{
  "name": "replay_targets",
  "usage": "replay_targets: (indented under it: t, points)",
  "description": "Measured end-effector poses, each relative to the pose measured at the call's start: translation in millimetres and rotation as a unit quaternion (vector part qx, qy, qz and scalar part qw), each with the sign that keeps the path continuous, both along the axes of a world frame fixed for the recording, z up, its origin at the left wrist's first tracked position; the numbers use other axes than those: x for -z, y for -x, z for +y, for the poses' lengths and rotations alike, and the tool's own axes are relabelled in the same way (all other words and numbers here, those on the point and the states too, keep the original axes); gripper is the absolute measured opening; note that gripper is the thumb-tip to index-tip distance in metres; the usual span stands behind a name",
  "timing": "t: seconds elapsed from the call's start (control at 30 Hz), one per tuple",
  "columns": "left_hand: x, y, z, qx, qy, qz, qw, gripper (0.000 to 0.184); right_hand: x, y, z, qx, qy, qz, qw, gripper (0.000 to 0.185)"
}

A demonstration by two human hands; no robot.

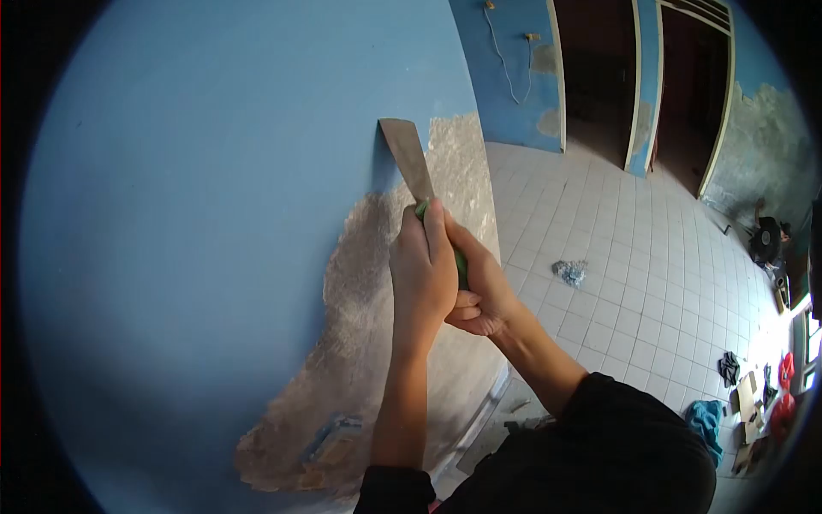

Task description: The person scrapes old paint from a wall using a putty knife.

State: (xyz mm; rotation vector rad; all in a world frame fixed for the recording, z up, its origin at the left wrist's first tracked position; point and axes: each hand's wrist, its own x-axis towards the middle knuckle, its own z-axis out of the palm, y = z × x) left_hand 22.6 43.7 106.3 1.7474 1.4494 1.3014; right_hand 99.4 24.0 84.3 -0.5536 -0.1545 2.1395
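Observation:
A paint scraper (404, 154) with a wide metal blade and a green handle points up against the blue wall (214, 214). Its blade edge meets the paint, or nearly so, just left of the bared grey patch (364, 274). My left hand (424, 278) is closed around the handle near the blade. Closed on the same handle from the other side is my right hand (481, 278), its thumb lying toward the blade. Most of the handle is hidden by my fingers.
The wall ends at a vertical edge right of the patch. A small heap of scraps (570, 272) lies on the tiled floor (616, 291). To the right are a teal cloth (705, 421), cardboard (749, 403) and red bags (783, 415). Doorways (597, 77) open at the back.

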Motion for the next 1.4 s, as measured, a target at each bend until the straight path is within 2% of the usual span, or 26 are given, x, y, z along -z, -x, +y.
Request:
replay_targets:
  t: [0.07,0.1,0.17,0.23,0.3,0.37,0.4,0.47,0.5,0.57,0.6,0.67,0.7,0.77,0.8,0.87,0.97,1.03,1.07,1.1,1.17,1.2,1.23,1.27,1.3,1.4]
  points:
    - [4.6,-6.6,-0.5,0.004,-0.025,-0.010,1.000,0.039,25.1,-15.0,31.5,-0.125,-0.229,0.148,0.954,0.044]
    - [12.6,-9.0,-6.5,0.004,-0.040,-0.020,0.999,0.038,28.9,-21.4,25.5,-0.122,-0.232,0.149,0.953,0.044]
    - [31.3,-12.2,-33.0,0.003,0.034,-0.033,0.999,0.039,41.5,-28.4,-4.0,-0.096,-0.120,0.028,0.988,0.044]
    - [53.3,-9.7,-48.2,0.020,0.001,-0.022,1.000,0.042,51.3,-41.8,-22.6,-0.177,-0.097,0.010,0.979,0.045]
    - [48.4,-8.1,-33.9,-0.020,0.023,-0.057,0.998,0.041,49.1,-35.2,-6.8,-0.207,-0.136,0.013,0.969,0.047]
    - [31.7,-6.4,-10.3,-0.015,-0.011,-0.047,0.999,0.041,33.4,-19.3,16.6,-0.110,-0.174,-0.007,0.979,0.047]
    - [22.4,-7.8,2.0,-0.005,-0.022,-0.030,0.999,0.039,31.1,-21.1,27.4,-0.112,-0.170,-0.010,0.979,0.047]
    - [13.9,-14.0,3.4,0.001,-0.029,-0.031,0.999,0.038,31.7,-23.5,40.7,-0.149,-0.226,0.133,0.953,0.047]
    - [11.1,-15.7,3.7,0.010,-0.042,-0.027,0.999,0.037,36.6,-27.8,36.8,-0.147,-0.225,0.134,0.954,0.047]
    - [25.9,-17.1,-14.4,0.034,0.036,-0.052,0.997,0.037,54.0,-39.3,17.6,-0.158,-0.172,0.059,0.971,0.044]
    - [43.9,-17.6,-26.1,0.027,0.012,-0.045,0.999,0.038,54.3,-41.1,4.9,-0.152,-0.100,0.037,0.983,0.043]
    - [56.9,-17.0,-27.0,0.021,-0.020,-0.036,0.999,0.039,56.2,-46.0,-11.0,-0.176,-0.121,0.004,0.977,0.044]
    - [57.1,-16.9,-25.0,0.000,-0.011,-0.081,0.997,0.039,52.4,-42.4,-5.9,-0.175,-0.131,-0.010,0.976,0.045]
    - [41.7,-6.4,-11.3,-0.011,0.088,-0.079,0.993,0.039,42.9,-31.9,11.3,-0.148,-0.149,-0.045,0.977,0.047]
    - [40.9,-7.2,-11.4,-0.002,0.075,-0.068,0.995,0.039,47.6,-33.0,17.3,-0.182,-0.170,0.014,0.968,0.047]
    - [34.0,-14.1,-3.8,0.006,0.051,-0.063,0.997,0.040,41.2,-42.6,23.3,-0.180,-0.179,0.011,0.967,0.047]
    - [40.3,-19.1,-19.1,0.033,0.053,-0.117,0.991,0.038,49.8,-43.6,7.0,-0.165,-0.201,0.032,0.965,0.047]
    - [52.2,-27.2,-36.6,0.087,0.028,-0.275,0.957,0.036,45.2,-50.8,-14.5,-0.159,-0.192,-0.033,0.968,0.047]
    - [53.6,-27.3,-44.9,0.098,0.090,-0.306,0.943,0.040,63.4,-53.1,-15.1,-0.199,-0.188,0.035,0.961,0.046]
    - [54.5,-27.2,-44.5,0.099,0.086,-0.307,0.943,0.040,61.1,-53.2,-14.9,-0.200,-0.191,0.033,0.960,0.046]
    - [63.2,-23.6,-39.3,0.065,0.115,-0.300,0.945,0.041,53.5,-49.5,-14.2,-0.169,-0.109,-0.050,0.978,0.047]
    - [81.5,-16.2,-12.0,0.007,0.071,-0.285,0.956,0.039,48.5,-36.6,-0.9,-0.107,-0.115,-0.105,0.982,0.047]
    - [63.4,-15.6,-7.8,0.025,0.093,-0.261,0.960,0.038,49.5,-37.3,20.5,-0.206,-0.180,0.051,0.961,0.045]
    - [45.3,-14.9,-3.7,0.045,0.113,-0.236,0.964,0.038,48.5,-40.6,16.6,-0.191,-0.172,0.056,0.965,0.044]
    - [47.7,-20.6,5.4,0.063,0.038,-0.218,0.973,0.038,43.8,-47.4,19.8,-0.176,-0.174,0.056,0.967,0.044]
    - [55.7,-25.5,2.7,0.060,0.075,-0.225,0.970,0.035,51.0,-53.7,15.5,-0.151,-0.151,0.012,0.977,0.041]
